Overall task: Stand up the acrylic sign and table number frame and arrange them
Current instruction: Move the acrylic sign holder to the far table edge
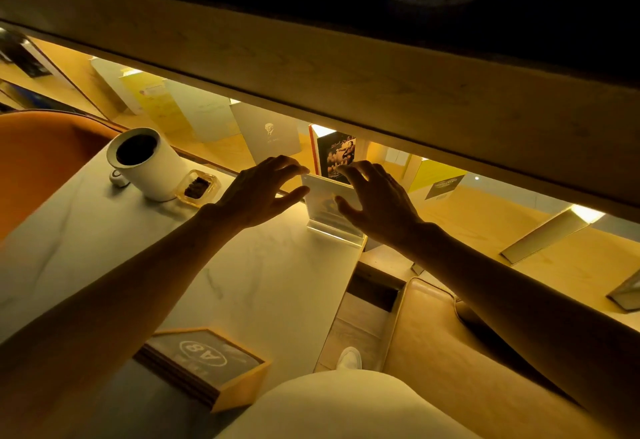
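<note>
Left hand (258, 192) and right hand (375, 201), fingers spread open, flanking the upright acrylic sign (329, 206), fingertips seemingly touching its edges.

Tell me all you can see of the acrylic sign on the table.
The acrylic sign is a clear plastic holder: an upright panel on a thick clear base. It stands near the table's far right edge. The left hand and right hand flank its top; whether they touch it is unclear.

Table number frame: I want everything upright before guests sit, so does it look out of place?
Yes. The table number frame lies flat at the table's near edge, while the acrylic sign stands upright.
</note>
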